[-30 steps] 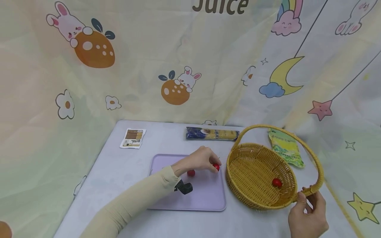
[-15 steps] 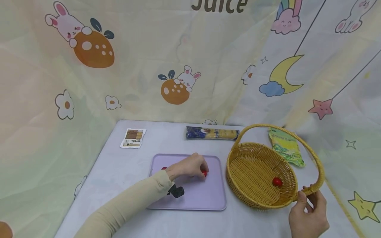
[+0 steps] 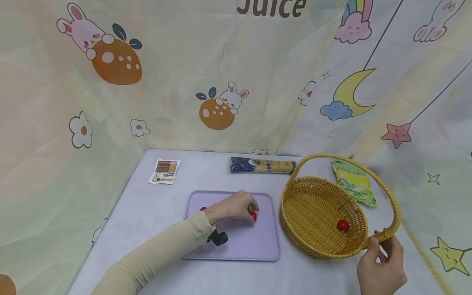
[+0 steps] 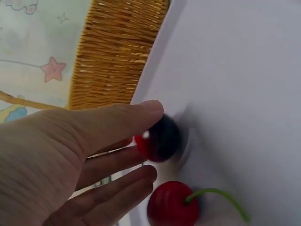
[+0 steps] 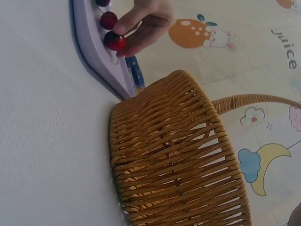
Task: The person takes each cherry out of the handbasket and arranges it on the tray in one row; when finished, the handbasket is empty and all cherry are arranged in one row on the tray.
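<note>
My left hand (image 3: 237, 205) is over the lilac tray (image 3: 254, 246), pinching a dark red cherry (image 4: 160, 139) between thumb and forefinger. In the left wrist view another cherry (image 4: 174, 205) with a green stem lies on the tray just beside the fingers. A further red cherry (image 3: 203, 208) shows behind the left wrist, partly hidden by it. My right hand (image 3: 382, 264) grips the wicker basket (image 3: 317, 213) where its tall handle joins the near right rim. One red cherry (image 3: 343, 225) lies inside the basket.
A blue and yellow packet (image 3: 263, 165) lies behind the tray. Behind the basket is a green and yellow bag (image 3: 354, 182), partly hidden by the handle. A small white and brown packet (image 3: 164, 171) sits at the back left. A printed cloth hangs behind the table.
My left hand has moved left from the tray's right edge, a cherry in its fingers, and has barely shifted over the last half second. The right hand and basket stay put.
</note>
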A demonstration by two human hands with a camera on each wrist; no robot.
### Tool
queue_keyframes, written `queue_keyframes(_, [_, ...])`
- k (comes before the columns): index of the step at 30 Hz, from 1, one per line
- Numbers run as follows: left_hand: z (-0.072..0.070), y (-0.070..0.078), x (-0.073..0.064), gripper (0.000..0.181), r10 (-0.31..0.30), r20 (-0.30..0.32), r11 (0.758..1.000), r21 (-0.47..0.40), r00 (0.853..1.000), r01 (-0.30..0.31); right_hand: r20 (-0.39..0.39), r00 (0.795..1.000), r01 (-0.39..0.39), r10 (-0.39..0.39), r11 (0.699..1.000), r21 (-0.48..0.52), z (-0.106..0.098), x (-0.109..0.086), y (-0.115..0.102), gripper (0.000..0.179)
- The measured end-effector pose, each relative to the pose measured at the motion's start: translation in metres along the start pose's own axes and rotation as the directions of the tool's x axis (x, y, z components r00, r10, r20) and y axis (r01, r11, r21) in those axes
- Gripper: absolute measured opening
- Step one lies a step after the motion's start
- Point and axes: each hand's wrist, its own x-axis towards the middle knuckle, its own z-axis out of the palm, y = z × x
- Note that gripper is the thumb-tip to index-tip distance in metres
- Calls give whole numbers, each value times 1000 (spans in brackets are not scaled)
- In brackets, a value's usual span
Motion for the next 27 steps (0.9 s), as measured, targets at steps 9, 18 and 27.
queue_keyframes(9, [-17,16,6,38,69,-24,997,18,997,-69,-10,1000,4,-4,1000,12,-1,0,0,38])
queue_keyframes(18, [-12,34,26,43,168,-73,980,-98,983,-175,7,1000,28,-28,1000,-6,0,0,3,38])
queue_keyframes(27, [-4,67,51,39,113,-193,950,-266,975,-163,0,999,42,-42,999,4,-1,-1,1,37])
